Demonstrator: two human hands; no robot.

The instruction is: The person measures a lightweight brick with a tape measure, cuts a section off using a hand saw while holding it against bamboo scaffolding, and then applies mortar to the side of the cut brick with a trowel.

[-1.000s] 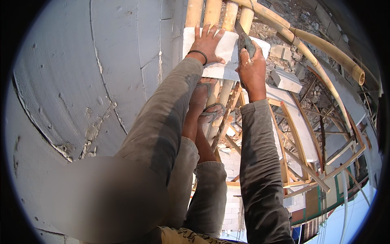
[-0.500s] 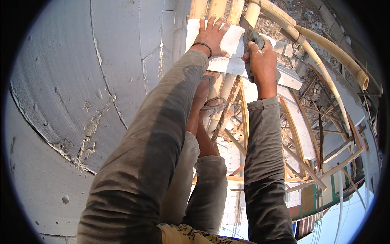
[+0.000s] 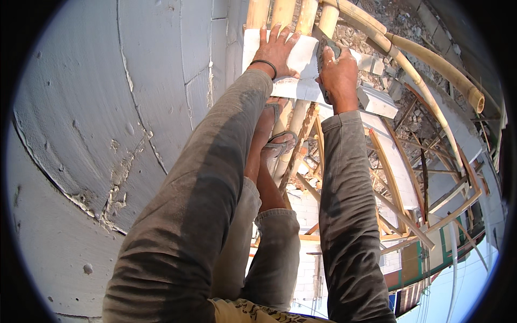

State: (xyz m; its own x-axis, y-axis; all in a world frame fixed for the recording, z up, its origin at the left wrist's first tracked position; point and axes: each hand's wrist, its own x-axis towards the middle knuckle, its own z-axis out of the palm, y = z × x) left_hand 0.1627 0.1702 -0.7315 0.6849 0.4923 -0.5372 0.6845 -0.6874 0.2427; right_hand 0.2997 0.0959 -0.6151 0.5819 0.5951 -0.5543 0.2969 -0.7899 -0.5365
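A white lightweight concrete block [image 3: 306,58] lies across the bamboo poles [image 3: 284,13]. My left hand [image 3: 273,52] presses flat on its top with the fingers spread. At the block's right part, my right hand [image 3: 340,79] is wrapped round the grey handle of a handsaw [image 3: 335,47]. The saw stands against the block, its dark blade partly hidden by my hand. Whether its teeth sit inside a cut cannot be made out. My sandalled feet [image 3: 280,141] rest on poles just below the block.
A grey block wall [image 3: 91,107] rises close on my left. Curved bamboo rails [image 3: 436,67] run along the right. Another pale block [image 3: 379,102] lies right of the saw. Wooden framing [image 3: 390,177] and rubble [image 3: 388,32] show lower down.
My right hand has drawn the saw slightly up and to the left, its wrist bending. My left hand stays spread on the block; the view has shifted a little.
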